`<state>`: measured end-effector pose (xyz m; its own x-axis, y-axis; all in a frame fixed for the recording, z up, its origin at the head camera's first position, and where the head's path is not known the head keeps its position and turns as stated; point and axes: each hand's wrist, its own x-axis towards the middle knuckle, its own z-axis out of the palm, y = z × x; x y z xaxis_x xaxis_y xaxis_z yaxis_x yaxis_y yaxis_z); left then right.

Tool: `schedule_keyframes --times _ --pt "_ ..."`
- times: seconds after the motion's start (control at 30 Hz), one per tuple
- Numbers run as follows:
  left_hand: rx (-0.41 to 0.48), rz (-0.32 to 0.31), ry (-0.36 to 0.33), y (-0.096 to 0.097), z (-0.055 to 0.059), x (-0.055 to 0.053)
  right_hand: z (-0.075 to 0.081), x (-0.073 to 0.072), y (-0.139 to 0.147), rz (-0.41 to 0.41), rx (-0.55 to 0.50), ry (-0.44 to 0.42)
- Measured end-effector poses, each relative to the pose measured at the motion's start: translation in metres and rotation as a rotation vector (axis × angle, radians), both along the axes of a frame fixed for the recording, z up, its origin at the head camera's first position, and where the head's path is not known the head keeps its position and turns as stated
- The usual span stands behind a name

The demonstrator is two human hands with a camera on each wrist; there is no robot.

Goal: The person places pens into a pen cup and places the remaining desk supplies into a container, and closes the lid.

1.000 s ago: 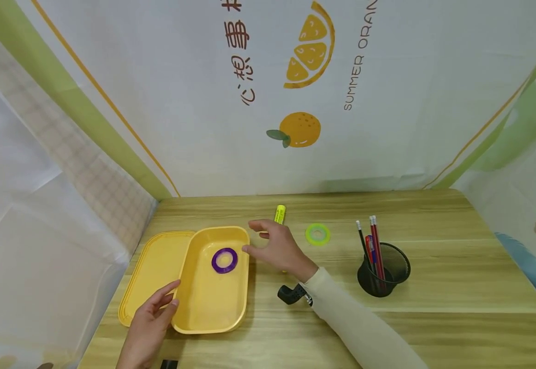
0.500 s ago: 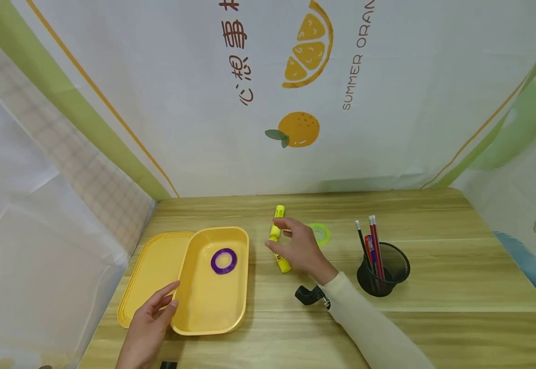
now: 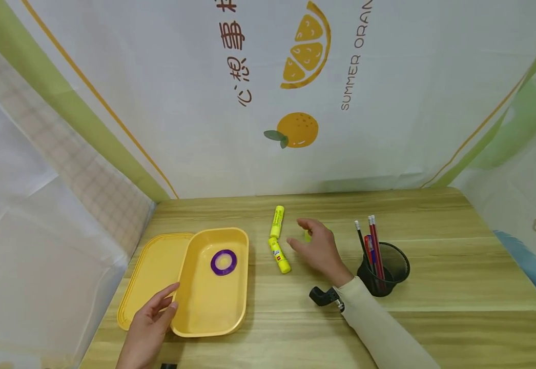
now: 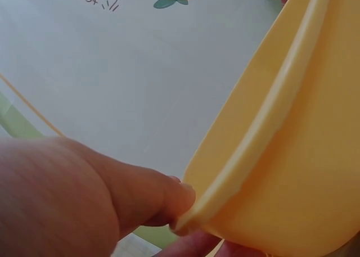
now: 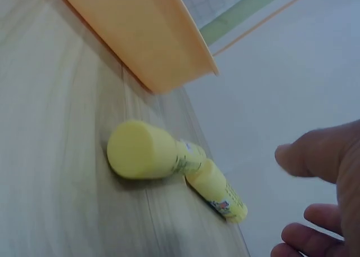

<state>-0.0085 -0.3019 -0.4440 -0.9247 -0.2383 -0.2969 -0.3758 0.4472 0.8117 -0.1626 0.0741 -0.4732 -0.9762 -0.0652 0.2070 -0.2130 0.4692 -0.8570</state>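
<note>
My left hand [image 3: 147,324] rests at the left wall of a yellow plastic box [image 3: 212,307], its thumb and forefinger touching the rim; in the left wrist view the fingertips [image 4: 183,198] meet that rim. A purple ring, like a roll of tape [image 3: 213,268], lies inside the box. My right hand [image 3: 321,251] hovers above a green ring, like a roll of tape [image 3: 308,236], which it mostly hides. Thumb and fingers stand apart. Left of this hand lie two yellow glue sticks, one farther back [image 3: 277,221] and one nearer [image 3: 280,256], nearly end to end.
A flat yellow lid [image 3: 157,266] lies partly behind the box on its left. To the right, a black mesh pen cup [image 3: 399,266] holds several pencils and pens. White curtains with fruit prints rise behind the wooden table [image 3: 286,333].
My right hand has moved rightward from the box's right rim, past the glue sticks, to over the green ring, covering most of it. The left hand has stayed at the box.
</note>
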Motion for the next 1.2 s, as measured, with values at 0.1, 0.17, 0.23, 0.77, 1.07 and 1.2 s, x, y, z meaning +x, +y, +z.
schedule_keyframes --times 0.1,0.17,0.23,0.77,1.07,1.2 --pt "0.006 0.003 -0.004 -0.001 -0.001 0.0 -0.003 -0.001 0.006 -0.035 0.02 -0.01" --pt "0.011 0.004 -0.002 -0.001 -0.002 0.0 -0.006 -0.002 0.01 -0.059 0.025 -0.02" --pt "0.019 0.006 -0.001 -0.001 -0.002 0.0 -0.007 -0.003 0.014 -0.082 0.032 -0.033" --pt "0.046 -0.013 0.02 -0.004 -0.003 0.0 -0.015 -0.006 0.032 -0.164 0.146 -0.092" --pt "0.062 -0.015 0.02 -0.004 -0.003 0.002 -0.022 -0.008 0.034 -0.182 0.161 -0.092" --pt "0.058 -0.009 0.016 -0.004 -0.003 0.001 -0.026 -0.01 0.034 -0.187 0.162 -0.078"
